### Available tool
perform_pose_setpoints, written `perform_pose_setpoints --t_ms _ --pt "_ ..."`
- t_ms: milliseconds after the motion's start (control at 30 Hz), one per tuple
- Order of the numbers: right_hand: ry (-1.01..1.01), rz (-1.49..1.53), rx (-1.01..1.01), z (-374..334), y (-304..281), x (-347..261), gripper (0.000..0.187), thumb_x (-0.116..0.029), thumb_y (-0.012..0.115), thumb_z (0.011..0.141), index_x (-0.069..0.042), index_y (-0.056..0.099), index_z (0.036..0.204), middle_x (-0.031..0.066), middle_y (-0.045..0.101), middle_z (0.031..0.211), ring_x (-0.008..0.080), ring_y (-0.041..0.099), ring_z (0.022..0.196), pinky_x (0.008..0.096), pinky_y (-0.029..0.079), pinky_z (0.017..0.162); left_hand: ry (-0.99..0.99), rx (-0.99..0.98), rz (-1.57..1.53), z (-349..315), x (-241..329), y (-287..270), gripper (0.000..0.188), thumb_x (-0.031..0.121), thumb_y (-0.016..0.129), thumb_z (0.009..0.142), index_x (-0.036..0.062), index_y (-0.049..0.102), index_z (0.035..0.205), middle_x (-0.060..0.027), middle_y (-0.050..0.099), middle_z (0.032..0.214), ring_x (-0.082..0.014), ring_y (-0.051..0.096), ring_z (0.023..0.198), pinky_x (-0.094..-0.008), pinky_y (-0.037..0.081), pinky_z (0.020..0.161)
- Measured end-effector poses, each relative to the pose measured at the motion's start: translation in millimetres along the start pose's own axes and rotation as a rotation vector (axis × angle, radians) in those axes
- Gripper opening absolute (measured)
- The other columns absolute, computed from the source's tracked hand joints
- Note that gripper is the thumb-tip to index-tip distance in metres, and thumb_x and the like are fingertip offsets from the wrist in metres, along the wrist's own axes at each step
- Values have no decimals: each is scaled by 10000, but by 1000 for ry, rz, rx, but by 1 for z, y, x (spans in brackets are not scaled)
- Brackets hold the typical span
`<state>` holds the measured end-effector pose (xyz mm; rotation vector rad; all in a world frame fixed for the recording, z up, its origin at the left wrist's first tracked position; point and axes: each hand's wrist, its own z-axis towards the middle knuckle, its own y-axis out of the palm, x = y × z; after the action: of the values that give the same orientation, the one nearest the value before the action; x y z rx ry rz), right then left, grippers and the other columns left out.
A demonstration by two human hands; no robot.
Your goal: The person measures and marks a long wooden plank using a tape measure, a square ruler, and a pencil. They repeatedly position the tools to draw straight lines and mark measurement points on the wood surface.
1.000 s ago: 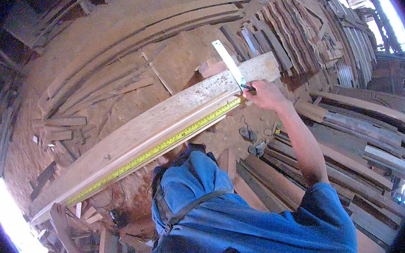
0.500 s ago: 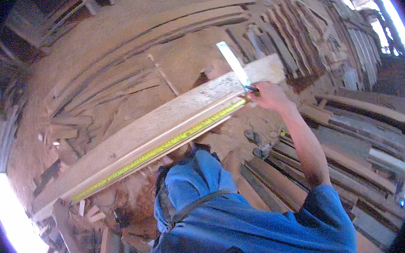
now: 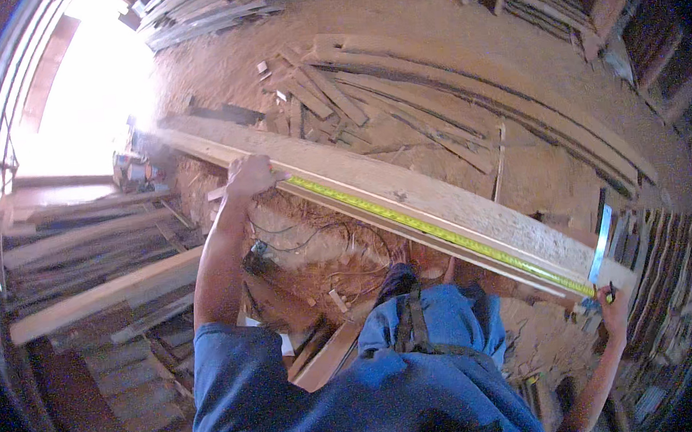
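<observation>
A long pale timber board (image 3: 476, 214) runs slantwise before me, from the upper left down to the right. Along its near edge stretches a yellow tape measure (image 3: 445, 235), pulled out straight. My left hand (image 3: 251, 177) is closed at the tape's left end, against the board's edge; the fingers partly hide what they grip. At the other end my right hand (image 3: 612, 314) is closed around a dark pen (image 3: 611, 293), beside the tape's end. A shiny metal square (image 3: 602, 238) lies across the board there, its lower end close to my right fingers.
Stacked planks (image 3: 104, 235) fill the left side. Beyond the board, long curved slabs (image 3: 499, 90) and scrap sticks (image 3: 328, 95) lie on the dusty ground. Rough-edged boards (image 3: 674, 255) stand at the right. A loose cable (image 3: 314, 228) trails below the board.
My view has turned to the left, so the board now slopes down to the right. Both hands stay at the two ends of the stretched tape.
</observation>
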<state>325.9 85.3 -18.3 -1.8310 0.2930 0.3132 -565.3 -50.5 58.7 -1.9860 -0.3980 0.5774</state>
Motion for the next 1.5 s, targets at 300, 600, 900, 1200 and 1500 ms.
perform_pose_setpoints --t_ms 300,600,900,1200,1500 --pt "8 -14 -12 3 -27 -12 263 -160 775 884 7 675 1061 97 674 1011 210 614 971 351 467 936 81 7 -2 13 -8 8 791 764 712 774 92 761 1188 -123 756 1184 -326 698 1142 -478 465 1025" --pt "-399 361 146 21 65 -365 242 -139 767 905 -29 715 1114 100 717 1080 172 643 1027 329 499 925 58 -135 40 15 -7 -2 729 700 726 805 123 748 1251 -81 736 1268 -266 679 1193 -463 459 1002" --pt "-962 224 -206 -11 251 -681 419 -337 827 859 -120 688 1191 111 733 983 314 700 934 429 533 832 65 -106 -16 52 1 42 454 405 700 888 157 749 1266 -46 736 1274 -259 691 1176 -516 520 924" --pt "-699 216 -447 1 284 -700 484 -359 869 795 -25 657 1074 138 706 896 276 684 823 415 535 761 203 -81 -65 36 -2 38 272 258 693 888 148 800 1113 -48 779 1073 -255 728 978 -544 549 780" --pt "-470 17 -438 -14 265 -724 559 -328 901 720 -47 628 1119 116 669 962 258 654 896 395 524 822 279 -209 -117 54 -161 -16 493 564 730 842 122 806 1047 -64 781 1037 -267 744 975 -490 578 763"
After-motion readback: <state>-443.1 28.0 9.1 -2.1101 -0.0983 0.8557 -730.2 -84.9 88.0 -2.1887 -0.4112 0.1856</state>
